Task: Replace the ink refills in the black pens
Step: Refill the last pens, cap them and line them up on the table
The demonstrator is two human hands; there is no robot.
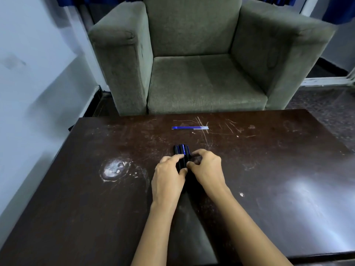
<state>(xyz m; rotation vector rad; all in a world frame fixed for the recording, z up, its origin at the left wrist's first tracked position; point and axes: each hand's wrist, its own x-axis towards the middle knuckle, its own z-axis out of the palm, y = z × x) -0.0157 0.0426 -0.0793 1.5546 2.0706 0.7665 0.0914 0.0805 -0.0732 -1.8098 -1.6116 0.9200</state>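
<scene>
Gripping bundled matte black cylindrical plastic pens (182, 153) in left hand (169, 175) and right hand (207, 167), fingers curled closely round them; beyond the grip, thin blue plastic ink refills (190, 128) on scratched glossy dark wooden table (269, 169).

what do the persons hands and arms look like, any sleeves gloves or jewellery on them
Both are bare. The left hand and right hand wear no gloves, and no rings show on the fingers in view. The left forearm and right forearm carry no sleeve, watch or band down to the frame's bottom edge.
</scene>
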